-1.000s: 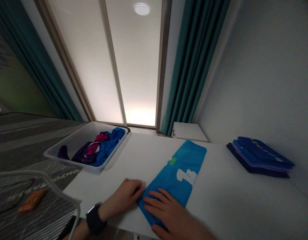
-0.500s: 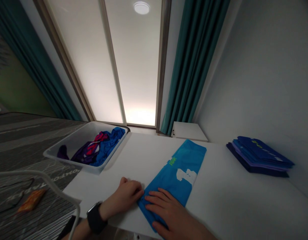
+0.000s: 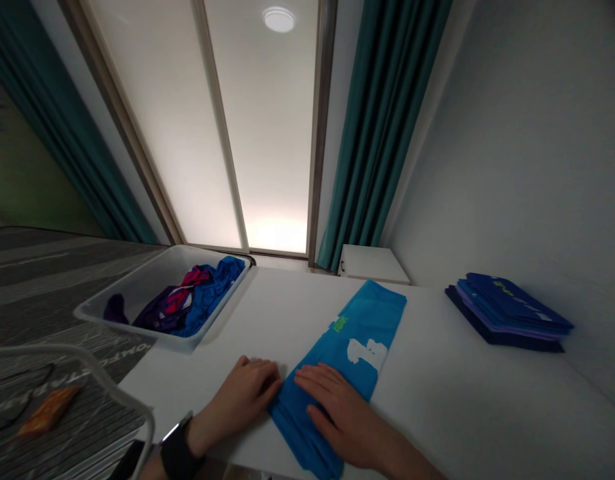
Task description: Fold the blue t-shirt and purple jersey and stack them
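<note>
Seen from the head camera, the right hand (image 3: 340, 417) lies flat and open, fingers spread, pressing down on the lower end of a folded blue shirt (image 3: 367, 320), which stretches away from the grip. The left hand (image 3: 240, 393), with a black watch (image 3: 180, 457) on its wrist, sits curled on the bench (image 3: 467, 407) against the shirt's edge; whether it pinches cloth cannot be told. The shirt's green print (image 3: 340, 325) is too small to read, and a white print (image 3: 367, 353) lies just beyond the right fingertips (image 3: 307, 373). Ahead and left of the grip, a white plastic bin (image 3: 127, 310) holds bunched clothes (image 3: 202, 297). Far right of the grip lies a stack of folded navy garments (image 3: 507, 310).
</note>
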